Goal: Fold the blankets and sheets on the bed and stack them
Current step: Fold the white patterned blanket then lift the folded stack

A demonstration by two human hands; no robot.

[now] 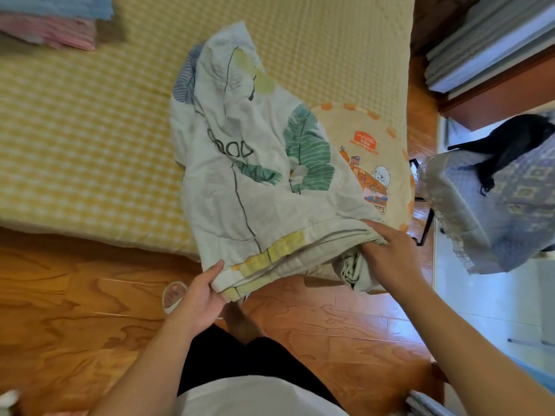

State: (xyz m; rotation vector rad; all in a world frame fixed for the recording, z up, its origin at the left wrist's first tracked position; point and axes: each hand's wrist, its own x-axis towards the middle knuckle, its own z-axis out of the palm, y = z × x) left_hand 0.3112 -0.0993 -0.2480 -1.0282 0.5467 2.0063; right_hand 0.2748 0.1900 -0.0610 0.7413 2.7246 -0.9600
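- Leaf-print sheet: white, crumpled, lying on the right part of the bed and trailing over its near edge; held by the near hem, probably so the edge can be squared for a fold.
- Left hand: low at the hem's left corner, thumb on top, fingers curled beneath, pinching the cloth; forearm reaching up from the near side.
- Right hand: at the hem's right end, fingers bent down into the gathered layers, gripping them.
- Cartoon blanket: under the sheet, right side, awaiting folding.
- Folded pile: pink and blue, far left on the yellow checked bed; likely the stack.
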